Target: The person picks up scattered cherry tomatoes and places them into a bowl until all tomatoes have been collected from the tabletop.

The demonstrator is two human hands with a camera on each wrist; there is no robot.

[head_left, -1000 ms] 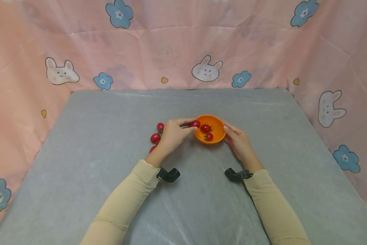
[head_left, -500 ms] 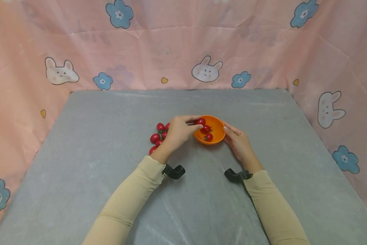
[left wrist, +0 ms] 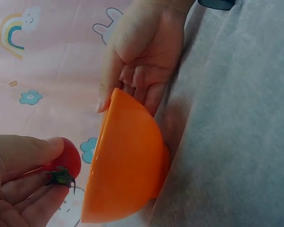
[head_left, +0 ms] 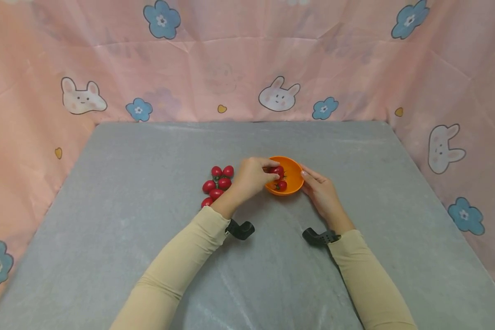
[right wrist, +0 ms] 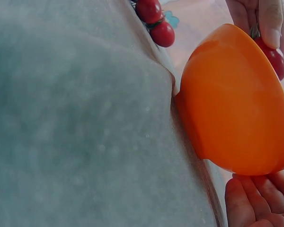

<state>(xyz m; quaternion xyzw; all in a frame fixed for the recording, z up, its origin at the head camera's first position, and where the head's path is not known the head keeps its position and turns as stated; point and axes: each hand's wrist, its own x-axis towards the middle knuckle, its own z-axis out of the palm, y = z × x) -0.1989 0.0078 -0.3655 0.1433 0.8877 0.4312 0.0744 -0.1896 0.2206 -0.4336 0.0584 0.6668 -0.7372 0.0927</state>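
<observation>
Pink cloth [head_left: 28, 183] printed with rabbits and blue flowers hangs at the left and runs behind a grey table [head_left: 148, 169] to the far right. Left of centre on the table lies a cluster of red cherry tomatoes [head_left: 224, 184] with green stems. Just right of it, the left hand [head_left: 250, 176] has thumb and fingers clamped on a single tomato [left wrist: 70, 158], held over the left side of an orange bowl [head_left: 295, 176]. The bowl stands upright on the table, with another tomato [head_left: 282, 185] inside. At its right, the right hand [head_left: 322, 195] grips the rim, thumb on the edge, fingers against the outside.
</observation>
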